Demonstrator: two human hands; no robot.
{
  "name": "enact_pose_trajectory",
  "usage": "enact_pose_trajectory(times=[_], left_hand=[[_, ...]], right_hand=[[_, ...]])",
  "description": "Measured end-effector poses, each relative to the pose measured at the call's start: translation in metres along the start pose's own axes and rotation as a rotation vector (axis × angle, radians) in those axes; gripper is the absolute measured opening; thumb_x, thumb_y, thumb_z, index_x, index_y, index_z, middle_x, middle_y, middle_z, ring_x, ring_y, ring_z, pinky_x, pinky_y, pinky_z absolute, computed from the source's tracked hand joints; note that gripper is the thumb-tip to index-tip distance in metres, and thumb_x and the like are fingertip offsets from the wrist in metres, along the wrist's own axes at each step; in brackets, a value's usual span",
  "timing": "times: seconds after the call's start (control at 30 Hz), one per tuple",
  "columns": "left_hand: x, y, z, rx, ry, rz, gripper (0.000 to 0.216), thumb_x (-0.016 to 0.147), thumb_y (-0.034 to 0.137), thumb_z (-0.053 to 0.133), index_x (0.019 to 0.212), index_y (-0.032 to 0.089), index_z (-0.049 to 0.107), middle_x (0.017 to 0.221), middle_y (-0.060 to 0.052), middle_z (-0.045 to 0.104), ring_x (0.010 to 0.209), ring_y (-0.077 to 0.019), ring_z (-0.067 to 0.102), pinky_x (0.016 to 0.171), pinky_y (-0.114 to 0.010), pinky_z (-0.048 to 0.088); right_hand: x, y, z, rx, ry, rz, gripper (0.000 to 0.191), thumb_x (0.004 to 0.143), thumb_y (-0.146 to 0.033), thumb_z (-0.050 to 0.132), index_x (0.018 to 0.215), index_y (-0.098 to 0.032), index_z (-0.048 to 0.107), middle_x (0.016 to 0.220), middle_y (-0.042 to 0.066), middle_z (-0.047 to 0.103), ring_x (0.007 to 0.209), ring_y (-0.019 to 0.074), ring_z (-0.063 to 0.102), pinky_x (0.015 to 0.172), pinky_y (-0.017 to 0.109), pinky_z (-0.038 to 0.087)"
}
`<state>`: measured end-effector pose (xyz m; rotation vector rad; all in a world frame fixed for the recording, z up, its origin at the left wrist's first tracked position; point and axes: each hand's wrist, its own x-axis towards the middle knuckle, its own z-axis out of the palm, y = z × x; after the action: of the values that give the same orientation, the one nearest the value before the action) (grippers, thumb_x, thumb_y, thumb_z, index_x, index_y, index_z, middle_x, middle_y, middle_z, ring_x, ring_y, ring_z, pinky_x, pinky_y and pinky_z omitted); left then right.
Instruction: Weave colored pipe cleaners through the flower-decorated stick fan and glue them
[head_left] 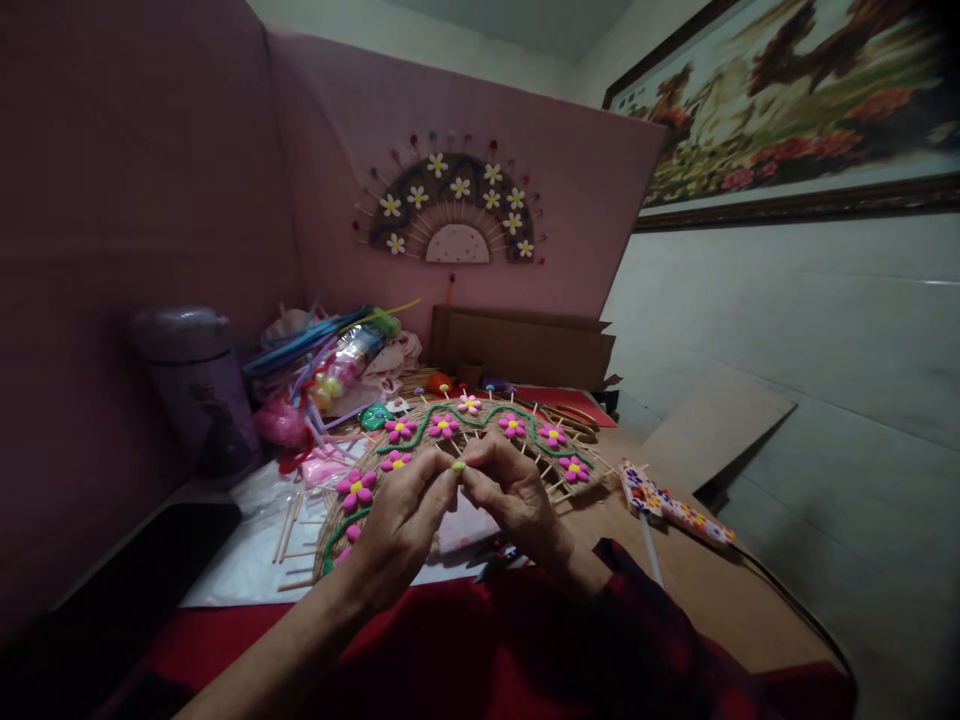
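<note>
A small yellow-green piece of clay (459,467) is pinched between the fingertips of my left hand (405,515) and my right hand (514,490). Both hands hover over a fan-shaped craft (480,412) wrapped in brown twine. Pink flowers (356,488) with yellow centres and a wavy green strip (427,415) decorate it. Thin wooden sticks poke out along its edges, several tipped with coloured bits. My hands cover the middle of the fan, and part of a pale panel (465,528) shows below them. Dark-handled scissors or pliers (499,560) lie under my right wrist, partly hidden.
A flowered glue gun (667,505) with a cord lies at the right. Pipe cleaners and bagged supplies (337,370) pile up at the back left beside a purple tumbler (199,390). Cardboard (517,345) stands behind. A finished-looking fan (454,205) hangs on the pink panel.
</note>
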<state>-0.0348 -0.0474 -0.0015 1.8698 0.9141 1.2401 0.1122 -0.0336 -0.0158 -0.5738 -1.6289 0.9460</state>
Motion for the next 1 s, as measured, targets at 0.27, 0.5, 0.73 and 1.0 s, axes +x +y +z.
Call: enact_pose_trajectory(times=[0.27, 0.5, 0.73, 1.0], left_hand=[[0.0023, 0.0038, -0.0031, 0.147, 0.0, 0.102, 0.02, 0.085, 0.026, 0.044, 0.069, 0.017, 0.054, 0.063, 0.001, 0.051, 0.058, -0.0107, 0.043, 0.057, -0.022, 0.032], [0.0029, 0.0035, -0.0019, 0.001, 0.012, -0.027, 0.023, 0.083, 0.03, 0.047, 0.065, 0.017, 0.053, 0.061, 0.001, 0.05, 0.054, -0.0097, 0.041, 0.051, -0.021, 0.03], [0.0005, -0.0015, -0.001, -0.159, -0.009, -0.107, 0.027, 0.083, 0.035, 0.047, 0.064, 0.016, 0.052, 0.06, 0.002, 0.048, 0.05, -0.0075, 0.036, 0.046, -0.02, 0.027], [0.0007, -0.0009, -0.0012, -0.073, -0.004, -0.062, 0.027, 0.085, 0.034, 0.043, 0.068, 0.016, 0.054, 0.062, 0.0, 0.05, 0.052, -0.0089, 0.039, 0.048, -0.021, 0.028]], right_hand=[[0.0009, 0.0026, -0.0005, 0.002, -0.005, 0.0, 0.015, 0.083, -0.032, 0.053, 0.078, -0.019, 0.049, 0.066, -0.003, 0.045, 0.058, 0.0089, 0.042, 0.055, 0.023, 0.036], [0.0002, 0.0003, -0.0006, -0.02, -0.033, 0.018, 0.015, 0.085, -0.033, 0.05, 0.081, -0.019, 0.048, 0.064, -0.004, 0.044, 0.057, 0.0091, 0.044, 0.054, 0.023, 0.037], [0.0011, -0.0025, -0.0011, -0.052, -0.04, 0.026, 0.015, 0.085, -0.032, 0.052, 0.078, -0.018, 0.049, 0.065, -0.003, 0.047, 0.059, 0.0094, 0.046, 0.055, 0.024, 0.038], [0.0025, -0.0005, -0.0011, -0.028, -0.064, 0.05, 0.017, 0.085, -0.034, 0.05, 0.078, -0.019, 0.047, 0.065, -0.003, 0.048, 0.058, 0.0094, 0.046, 0.056, 0.025, 0.038]])
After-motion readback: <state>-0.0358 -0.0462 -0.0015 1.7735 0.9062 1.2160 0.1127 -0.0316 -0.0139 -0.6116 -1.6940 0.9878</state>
